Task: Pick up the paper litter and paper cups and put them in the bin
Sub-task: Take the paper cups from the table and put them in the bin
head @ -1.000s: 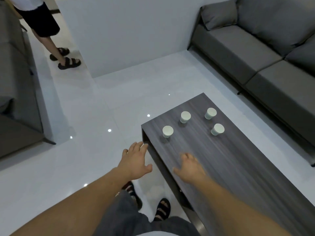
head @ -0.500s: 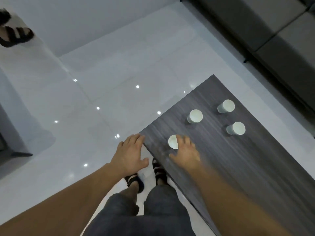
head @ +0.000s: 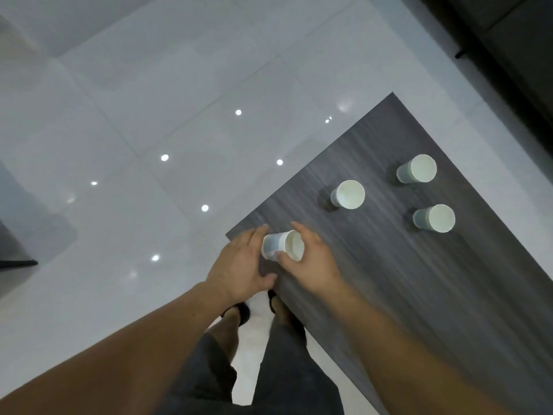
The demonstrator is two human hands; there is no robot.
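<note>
A white paper cup (head: 281, 245) is tilted at the near corner of the dark wooden coffee table (head: 419, 295). My right hand (head: 314, 265) grips it between thumb and fingers. My left hand (head: 239, 268) lies flat beside the cup's base with straight fingers, at the table's corner. Three more white paper cups stand further along the table: one in the middle (head: 348, 194), one at the far side (head: 419, 169) and one to the right (head: 437, 218). No bin and no paper litter are in view.
Glossy white floor tiles (head: 149, 130) spread to the left of the table. A dark sofa (head: 523, 40) runs along the top right. My legs and sandals (head: 236, 313) are at the table's near edge.
The view has closed in on the table corner. My right hand went from lying over the nearest cup to gripping and tilting it. My left hand moved right, up against that cup.
</note>
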